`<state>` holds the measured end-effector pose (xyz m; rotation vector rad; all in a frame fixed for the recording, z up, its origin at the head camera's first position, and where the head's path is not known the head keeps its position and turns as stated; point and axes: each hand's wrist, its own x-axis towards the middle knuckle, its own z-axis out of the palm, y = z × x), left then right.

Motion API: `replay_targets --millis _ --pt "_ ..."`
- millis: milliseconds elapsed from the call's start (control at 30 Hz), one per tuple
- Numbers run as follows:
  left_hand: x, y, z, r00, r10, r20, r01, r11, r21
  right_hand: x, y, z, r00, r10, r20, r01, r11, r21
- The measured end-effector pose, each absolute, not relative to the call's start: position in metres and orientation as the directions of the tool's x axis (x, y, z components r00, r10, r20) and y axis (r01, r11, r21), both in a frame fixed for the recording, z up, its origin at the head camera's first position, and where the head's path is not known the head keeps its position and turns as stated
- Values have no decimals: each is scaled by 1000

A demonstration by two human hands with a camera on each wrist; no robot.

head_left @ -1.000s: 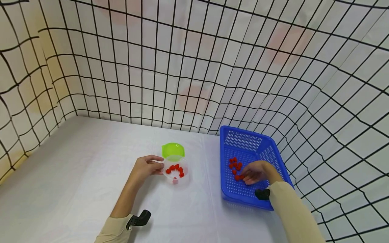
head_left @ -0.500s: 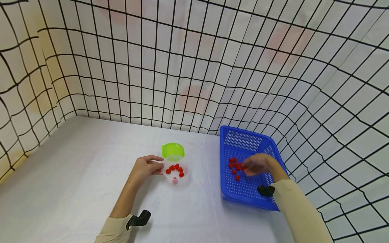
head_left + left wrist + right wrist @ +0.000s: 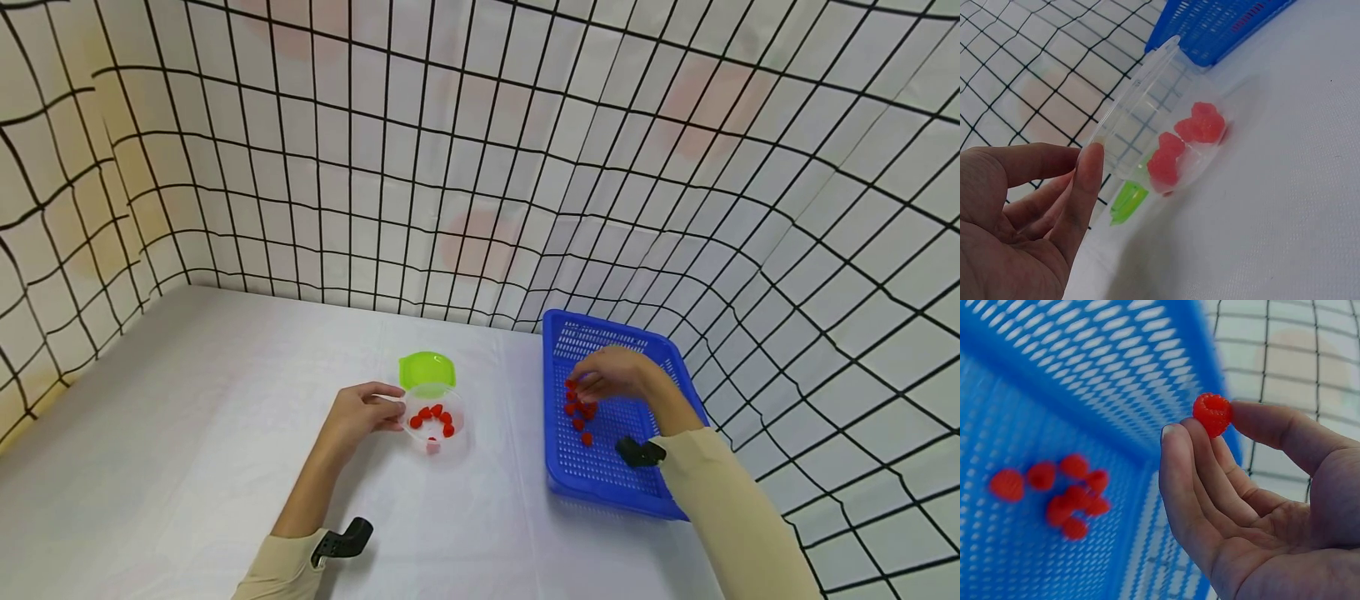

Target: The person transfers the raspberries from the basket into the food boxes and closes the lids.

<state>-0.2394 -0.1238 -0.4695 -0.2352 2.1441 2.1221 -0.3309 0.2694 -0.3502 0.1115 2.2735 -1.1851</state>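
My left hand (image 3: 365,410) pinches the rim of a clear plastic bowl (image 3: 1141,103) that stands on the white cloth. Several red raspberries (image 3: 1200,123) lie inside it. In the right wrist view my right hand (image 3: 1254,481) holds one raspberry (image 3: 1212,414) between thumb and fingertips, over the blue plastic basket (image 3: 1116,356). More raspberries (image 3: 1075,497) are spread on the basket floor below; in the head view the hand (image 3: 611,375) partly covers them.
A bright green lid (image 3: 427,370) lies just behind the bowl. Black wire grid (image 3: 480,167) backed by white cloth rises at the rear and both sides. The white-covered table (image 3: 225,400) stretches left of the bowl.
My right hand has moved from the basket's near part toward its back left and now holds a raspberry up. The left hand and the bowl have stayed in place.
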Motion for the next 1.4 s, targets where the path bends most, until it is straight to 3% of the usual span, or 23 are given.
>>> replay_targets --millis 467,1400 --pt "-238 -123 -468 -982 -28 -185 -186 17 982 -325 204 -334 -829 -308 -467 210 602 -770" --pt "-239 -124 -468 -983 -18 -182 -182 -1 983 -311 112 -375 -756 -376 -535 173 674 -718"
